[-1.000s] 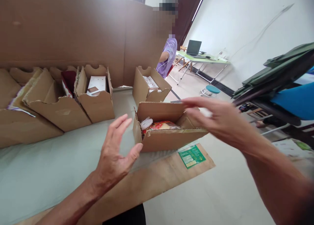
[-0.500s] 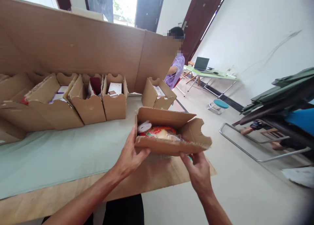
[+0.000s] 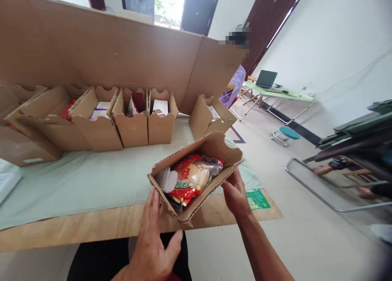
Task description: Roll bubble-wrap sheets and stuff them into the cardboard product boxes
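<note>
A cardboard box [image 3: 211, 195] is tilted toward me above the table's front edge, its open top showing. Inside lies a red and clear plastic food packet [image 3: 191, 177], with a translucent whitish plastic item [image 3: 168, 179] at the left end. My right hand [image 3: 237, 193] grips the box from below on its right side, fingers partly hidden behind it. Fingers stretched and thumb apart, my left hand [image 3: 157, 242] is at the near left corner; its fingertips are close to the cardboard, and I cannot tell whether they touch.
Several cardboard boxes [image 3: 131, 128] with small packages stand in a row before a tall cardboard panel [image 3: 122, 56]. Another box [image 3: 203, 117] stands apart at the right. A green card [image 3: 259, 199] lies at the table corner. Beyond are a seated person [image 3: 234, 87], a laptop table and a stool [image 3: 289, 132].
The box has turned and tipped toward me, showing more of the packet. My left hand has released its end and moved down with fingers extended. My right hand still holds on. The view has shifted left.
</note>
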`<state>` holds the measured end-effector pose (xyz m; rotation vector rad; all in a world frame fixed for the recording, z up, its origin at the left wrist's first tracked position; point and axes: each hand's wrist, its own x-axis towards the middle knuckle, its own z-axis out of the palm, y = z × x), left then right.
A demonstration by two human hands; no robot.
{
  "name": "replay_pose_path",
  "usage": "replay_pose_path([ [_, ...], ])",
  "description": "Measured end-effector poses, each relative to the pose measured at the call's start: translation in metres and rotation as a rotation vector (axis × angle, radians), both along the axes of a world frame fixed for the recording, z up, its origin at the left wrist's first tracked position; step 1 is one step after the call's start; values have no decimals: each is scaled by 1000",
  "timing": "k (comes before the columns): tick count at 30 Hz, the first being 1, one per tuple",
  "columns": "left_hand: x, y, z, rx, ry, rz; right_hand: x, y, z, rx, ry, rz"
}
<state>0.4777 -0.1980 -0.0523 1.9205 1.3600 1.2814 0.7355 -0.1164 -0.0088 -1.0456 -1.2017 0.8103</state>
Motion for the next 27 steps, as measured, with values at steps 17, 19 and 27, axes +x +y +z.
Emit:
replay_pose_path([
  [17, -44, 63, 38, -163, -161, -26, -66, -56, 1, -107, -117, -349],
  [19, -59, 80, 52, -147, -154, 56, -80, -40, 2, -103, -127, -217],
  [27, 0, 63, 32, -34, -126, -120, -33, -56, 7, 10, -98, -422],
])
